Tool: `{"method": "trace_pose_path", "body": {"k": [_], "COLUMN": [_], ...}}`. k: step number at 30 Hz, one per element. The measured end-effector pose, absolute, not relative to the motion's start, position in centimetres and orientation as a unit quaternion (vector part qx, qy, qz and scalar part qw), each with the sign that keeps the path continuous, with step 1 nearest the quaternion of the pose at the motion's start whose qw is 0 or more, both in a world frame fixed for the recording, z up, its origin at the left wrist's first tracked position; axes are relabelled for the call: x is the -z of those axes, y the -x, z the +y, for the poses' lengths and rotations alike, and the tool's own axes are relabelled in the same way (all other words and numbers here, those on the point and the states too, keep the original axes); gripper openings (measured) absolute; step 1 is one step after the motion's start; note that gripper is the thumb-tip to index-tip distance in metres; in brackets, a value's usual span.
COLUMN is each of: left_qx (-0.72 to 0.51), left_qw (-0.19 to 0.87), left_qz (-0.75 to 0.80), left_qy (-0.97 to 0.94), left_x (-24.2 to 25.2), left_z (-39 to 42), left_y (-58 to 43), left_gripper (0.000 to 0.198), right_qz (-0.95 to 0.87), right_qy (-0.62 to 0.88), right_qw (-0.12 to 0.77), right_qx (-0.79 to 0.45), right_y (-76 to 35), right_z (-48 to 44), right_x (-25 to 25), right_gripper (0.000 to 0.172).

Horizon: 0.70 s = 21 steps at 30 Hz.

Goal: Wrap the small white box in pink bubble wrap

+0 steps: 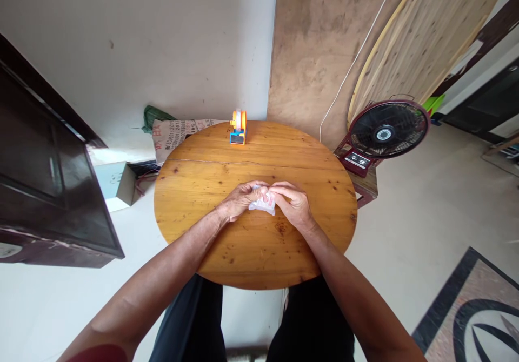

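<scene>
A small whitish, see-through plastic bag [263, 206] with some pink on it is held between both hands over the middle of the round wooden table [251, 259]. My left hand [242, 199] grips its left side, thumb on top. From the right, my right hand [295, 205] pinches the bag's upper edge with thumb and forefinger. The fingertips of both hands nearly meet there. What lies inside the bag is too small to make out.
An orange and blue tape dispenser [238, 127] stands at the table's far edge. To the right, a dark red fan [383, 134] rests on a low wooden stand. A white box [115, 183] and a printed sack [178, 134] lie beyond the table's left side.
</scene>
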<state>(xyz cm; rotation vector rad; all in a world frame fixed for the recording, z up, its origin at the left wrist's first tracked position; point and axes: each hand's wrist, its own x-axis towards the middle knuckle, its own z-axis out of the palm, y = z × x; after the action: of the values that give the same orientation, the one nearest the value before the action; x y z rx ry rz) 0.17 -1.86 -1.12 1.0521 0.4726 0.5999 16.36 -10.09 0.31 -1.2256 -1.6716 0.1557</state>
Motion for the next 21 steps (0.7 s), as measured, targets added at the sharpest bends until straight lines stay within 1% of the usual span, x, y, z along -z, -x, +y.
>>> {"method": "trace_pose_path", "body": {"k": [3, 6, 13, 15, 17, 19, 21], "left_qx": [-0.277, -0.269, -0.257, -0.256, -0.256, -0.265, -0.286], "left_qw": [0.806, 0.822, 0.840, 0.846, 0.847, 0.846, 0.844], "left_qz": [0.220, 0.218, 0.190, 0.191, 0.197, 0.206, 0.215], "left_qy": [-0.475, -0.452, -0.438, -0.427, -0.422, -0.415, -0.400], "left_x": [1.2, 1.0, 0.7, 0.8, 0.7, 0.6, 0.5], "left_z": [-1.9, -2.0, -1.7, -1.7, -1.7, -1.6, -1.4], "left_y": [-0.2, -0.1, 0.1, 0.0, 0.0, 0.0, 0.0], "left_gripper": [0.040, 0.041, 0.035, 0.034, 0.034, 0.037, 0.039], "right_qz": [-0.731, -0.766, -0.794, -0.789, -0.787, -0.780, -0.752], "right_qy": [0.517, 0.502, 0.508, 0.513, 0.505, 0.490, 0.489], "right_qw": [0.444, 0.383, 0.300, 0.298, 0.316, 0.358, 0.419], "right_qx": [0.047, 0.121, 0.150, 0.157, 0.160, 0.154, 0.143], "right_y": [-16.3, -16.2, -15.9, -15.8, -15.8, -15.7, -15.8], "right_z": [-10.4, -10.8, -11.1, -11.1, -11.3, -11.5, -11.8], "right_x": [-0.3, -0.6, -1.3, -1.3, -1.3, -1.2, -1.0], "right_gripper": [0.021, 0.023, 0.024, 0.024, 0.022, 0.017, 0.013]}}
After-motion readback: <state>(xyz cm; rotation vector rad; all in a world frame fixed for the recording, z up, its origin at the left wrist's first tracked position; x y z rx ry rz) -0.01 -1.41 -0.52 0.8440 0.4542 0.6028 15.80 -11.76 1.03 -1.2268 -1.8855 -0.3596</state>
